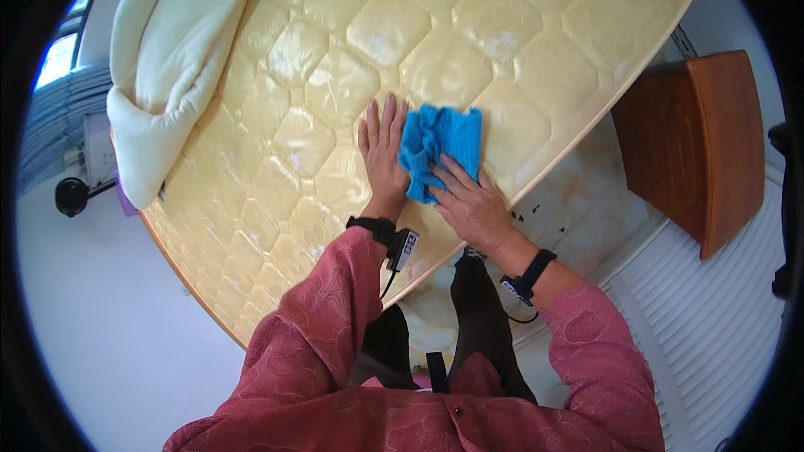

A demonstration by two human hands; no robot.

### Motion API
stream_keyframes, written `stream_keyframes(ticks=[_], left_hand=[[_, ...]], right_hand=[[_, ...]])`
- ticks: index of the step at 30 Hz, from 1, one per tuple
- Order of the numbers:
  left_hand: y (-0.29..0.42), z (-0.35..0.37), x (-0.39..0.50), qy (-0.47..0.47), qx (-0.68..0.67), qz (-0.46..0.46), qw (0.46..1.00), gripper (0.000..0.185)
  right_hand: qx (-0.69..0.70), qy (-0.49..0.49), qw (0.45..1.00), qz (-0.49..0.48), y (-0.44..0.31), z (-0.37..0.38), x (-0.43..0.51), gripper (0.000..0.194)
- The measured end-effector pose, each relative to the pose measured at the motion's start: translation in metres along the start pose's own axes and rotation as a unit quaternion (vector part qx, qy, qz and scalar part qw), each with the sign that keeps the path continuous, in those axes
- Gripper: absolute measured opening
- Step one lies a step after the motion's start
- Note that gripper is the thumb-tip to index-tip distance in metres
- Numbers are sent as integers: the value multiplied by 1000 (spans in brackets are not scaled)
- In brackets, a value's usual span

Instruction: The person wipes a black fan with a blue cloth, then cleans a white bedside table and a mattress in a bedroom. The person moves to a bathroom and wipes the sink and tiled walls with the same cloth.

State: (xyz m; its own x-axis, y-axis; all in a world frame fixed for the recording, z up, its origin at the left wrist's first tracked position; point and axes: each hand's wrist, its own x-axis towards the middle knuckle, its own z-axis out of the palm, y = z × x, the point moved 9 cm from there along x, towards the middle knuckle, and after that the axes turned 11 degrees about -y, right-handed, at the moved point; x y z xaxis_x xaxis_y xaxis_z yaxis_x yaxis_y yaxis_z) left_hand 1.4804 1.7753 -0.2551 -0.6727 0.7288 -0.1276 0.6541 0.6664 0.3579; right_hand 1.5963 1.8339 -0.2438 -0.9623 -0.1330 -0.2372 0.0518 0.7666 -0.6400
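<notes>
A crumpled blue cloth lies on the yellow quilted mattress near its edge. My right hand rests on the cloth's lower part, fingers spread over it, pressing it against the mattress; whether the fingers pinch it is hard to see. Just to the left, my left hand lies flat on the quilted fabric with its fingers pointing away from me. It holds nothing, and its thumb side is beside the cloth.
A thick cream quilt is folded on the mattress at the far left. A brown wooden cabinet stands right of the bed, over a marbled floor. White ribbed panelling is at the lower right. A grey curtain hangs by the window.
</notes>
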Motion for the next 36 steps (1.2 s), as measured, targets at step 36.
stream_keyframes(ticks=[36], left_hand=[[42,22,217,53,9,-325,944,80]], right_hand=[[-173,266,862,395,476,-387,-5,50]])
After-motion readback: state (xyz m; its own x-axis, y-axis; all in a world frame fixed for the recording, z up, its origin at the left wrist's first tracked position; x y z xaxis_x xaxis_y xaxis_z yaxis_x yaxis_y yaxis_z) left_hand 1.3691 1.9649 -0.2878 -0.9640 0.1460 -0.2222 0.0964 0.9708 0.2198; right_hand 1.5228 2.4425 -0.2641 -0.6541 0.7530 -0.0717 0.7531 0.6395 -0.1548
